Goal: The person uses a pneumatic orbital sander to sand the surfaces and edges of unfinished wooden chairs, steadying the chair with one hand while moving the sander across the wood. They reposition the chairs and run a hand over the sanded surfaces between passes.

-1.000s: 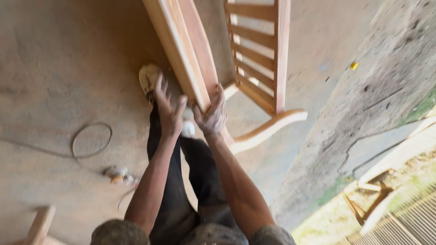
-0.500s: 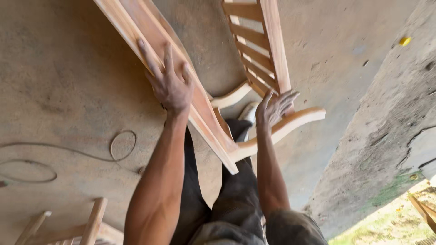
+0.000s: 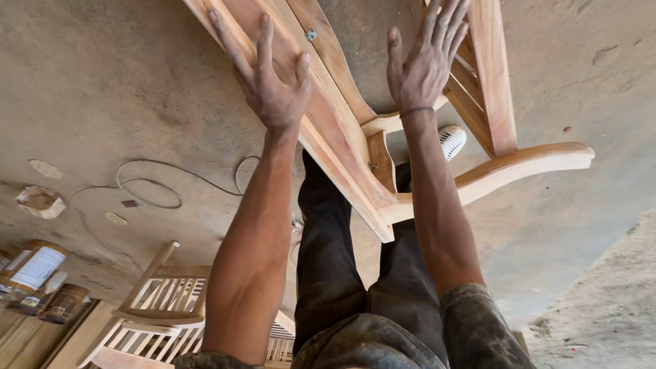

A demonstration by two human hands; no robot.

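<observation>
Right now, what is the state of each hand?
Left hand: open, flat on the wooden chair frame.
Right hand: open, holding nothing.

One head-worn camera looks steeply down from above the person's own arms; it faces the concrete floor (image 3: pixel 102 89) past the left hand (image 3: pixel 273 89) and right hand (image 3: pixel 420 65), both close; no second view shares the scene.

Your hands on the upturned chair, floor clutter to your left.

Your left hand (image 3: pixel 273 82) lies flat on the slanted rail of the pale wooden armchair (image 3: pixel 348 157); your right hand (image 3: pixel 424 61) is just right of it, beside the slatted back. The looped thin cable (image 3: pixel 147 191) lies on the concrete floor (image 3: pixel 102 89) left of your legs, with round lidded tins (image 3: pixel 37 270) further left and a second slatted wooden chair (image 3: pixel 164 307) below your left arm.
</observation>
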